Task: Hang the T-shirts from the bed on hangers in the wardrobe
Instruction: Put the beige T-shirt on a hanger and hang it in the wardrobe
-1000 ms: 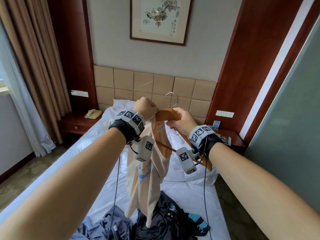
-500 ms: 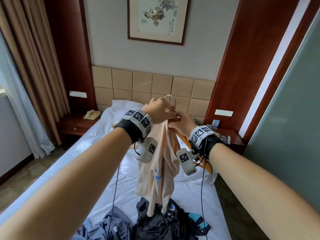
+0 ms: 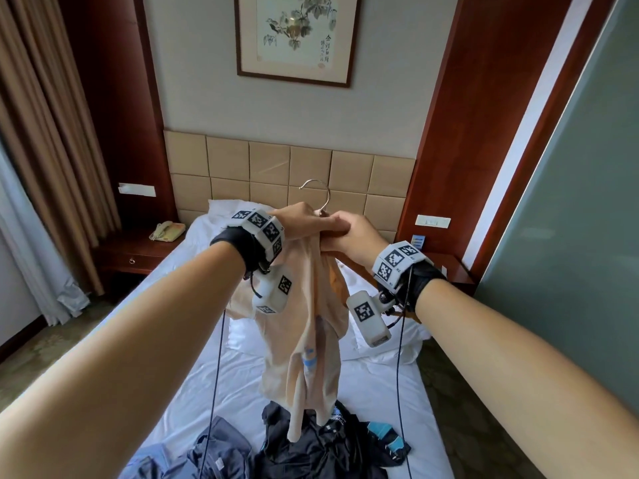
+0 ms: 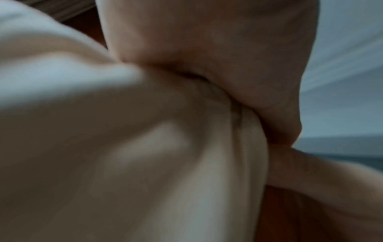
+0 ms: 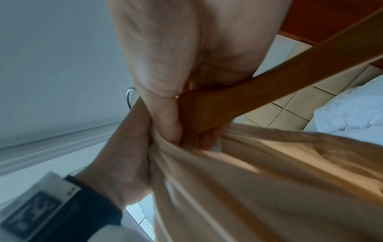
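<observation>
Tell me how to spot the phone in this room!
Find the bed with white sheets, then look at the dark wooden nightstand beside it, next to the brown curtains. The phone sits on top, cream-colored with a curly cord, the only pale thing on that wood.

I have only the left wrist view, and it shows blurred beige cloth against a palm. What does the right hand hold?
Observer: The right hand grips a wooden hanger near its middle.
Operator: And what hangs below it?
Observer: The beige shirt hangs bunched from both hands. The left hand holds its cloth at the hanger, and one hanger arm is bare.
Operator: Is more work left on the bed?
Observer: Yes, dark clothes lie on the bed under the shirt.
</observation>
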The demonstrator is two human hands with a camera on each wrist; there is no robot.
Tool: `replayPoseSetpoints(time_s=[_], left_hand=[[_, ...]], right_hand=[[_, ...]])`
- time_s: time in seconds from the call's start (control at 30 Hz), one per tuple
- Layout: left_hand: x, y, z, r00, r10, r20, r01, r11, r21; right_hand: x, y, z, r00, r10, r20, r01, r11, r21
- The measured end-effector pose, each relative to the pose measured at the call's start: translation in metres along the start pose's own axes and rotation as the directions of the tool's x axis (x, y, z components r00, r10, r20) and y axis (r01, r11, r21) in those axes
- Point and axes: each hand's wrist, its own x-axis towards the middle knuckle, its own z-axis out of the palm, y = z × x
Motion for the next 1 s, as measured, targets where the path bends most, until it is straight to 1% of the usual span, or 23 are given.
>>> replayPoseSetpoints(time_s=[0.07,0.1,0.2,0.3,0.4,0.47,0.53,0.6,0.7,0.8,0.83,0.87,0.9,0.93,0.97,1.0], left_hand=[[0.0,-0.004,-0.001,0.998,0.056,-0.032,-0.058,0.995,-0.083],[0.001,-0.006,-0.002,0.995,0.088,-0.054,-0.093,0.991,-0.093],[0.001,-0.011,-0.004,0.985,0.153,-0.085,-0.159,0.985,-0.072],[-0.004,-0.012,-0.006,0.982,0.148,-0.121,-0.158,0.984,-0.082],[-0.007,-0.011,-0.005,0.983,0.139,-0.123,-0.146,0.988,-0.046],[-0.009,-0.011,-0.005,0.985,0.126,-0.115,-0.13,0.991,-0.029],[-0.008,-0.012,-0.005,0.989,0.111,-0.097,-0.117,0.992,-0.053],[-0.007,-0.011,-0.005,0.991,0.11,-0.077,-0.114,0.992,-0.053],[-0.008,-0.009,-0.009,0.99,0.099,-0.102,-0.1,0.995,-0.003],[-0.007,-0.007,-0.013,0.982,0.113,-0.154,-0.105,0.993,0.054],[-0.008,-0.006,-0.014,0.98,0.112,-0.165,-0.102,0.992,0.07],[-0.009,-0.005,-0.016,0.977,0.11,-0.181,-0.097,0.992,0.078],[-0.009,-0.004,-0.017,0.974,0.106,-0.2,-0.092,0.993,0.076],[-0.01,-0.003,-0.019,0.97,0.106,-0.219,-0.093,0.993,0.07],[-0.011,-0.001,-0.021,0.967,0.1,-0.234,-0.087,0.994,0.064],[-0.011,0.0,-0.023,0.964,0.098,-0.248,-0.086,0.994,0.062]], right_hand=[[0.0,0.002,-0.005,0.999,0.024,0.04,-0.026,0.998,0.054],[0.0,0.004,-0.009,0.995,0.055,0.085,-0.062,0.995,0.076],[-0.001,0.01,-0.021,0.953,0.181,0.244,-0.209,0.974,0.093],[-0.005,0.012,-0.026,0.914,0.235,0.331,-0.267,0.962,0.054],[-0.008,0.011,-0.024,0.875,0.304,0.376,-0.337,0.941,0.025],[-0.008,0.013,-0.023,0.841,0.37,0.394,-0.427,0.902,0.064],[-0.009,0.015,-0.024,0.806,0.412,0.425,-0.507,0.851,0.136],[-0.006,0.022,-0.026,0.81,0.396,0.433,-0.513,0.836,0.194],[0.001,0.031,-0.028,0.856,0.393,0.337,-0.477,0.851,0.221],[0.006,0.035,-0.032,0.937,0.305,0.172,-0.336,0.921,0.196],[0.008,0.037,-0.034,0.952,0.283,0.116,-0.297,0.946,0.129],[0.01,0.037,-0.035,0.96,0.274,0.058,-0.274,0.962,-0.013],[0.012,0.039,-0.037,0.965,0.261,-0.003,-0.257,0.947,-0.19],[0.015,0.042,-0.039,0.969,0.241,-0.056,-0.245,0.903,-0.352],[0.015,0.045,-0.042,0.968,0.231,-0.096,-0.249,0.857,-0.452],[0.014,0.047,-0.046,0.963,0.236,-0.131,-0.27,0.836,-0.477]])
